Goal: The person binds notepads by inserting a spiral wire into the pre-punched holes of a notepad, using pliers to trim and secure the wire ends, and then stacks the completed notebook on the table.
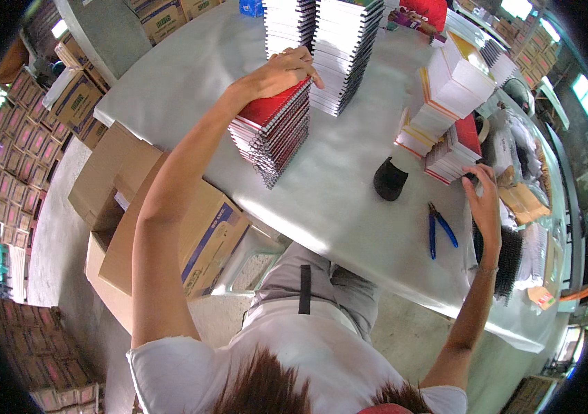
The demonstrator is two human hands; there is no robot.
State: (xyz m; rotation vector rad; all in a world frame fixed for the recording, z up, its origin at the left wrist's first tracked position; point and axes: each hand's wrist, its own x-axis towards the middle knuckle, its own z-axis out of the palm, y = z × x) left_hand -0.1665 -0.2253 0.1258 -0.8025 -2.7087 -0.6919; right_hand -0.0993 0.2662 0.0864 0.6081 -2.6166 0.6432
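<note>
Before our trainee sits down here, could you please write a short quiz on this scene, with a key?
1. Multiple choice: what is the left hand resting on?
A) the open cardboard box
B) the stack of red spiral-bound notebooks
C) the trouser leg
2. True or false: the blue-handled pliers are held in the right hand.
3. Fill in the colour: the curved piece on the table, to the left of the pliers, is ____.

Key:
1. B.
2. False; they lie on the table, apart from that hand.
3. Black.
</note>
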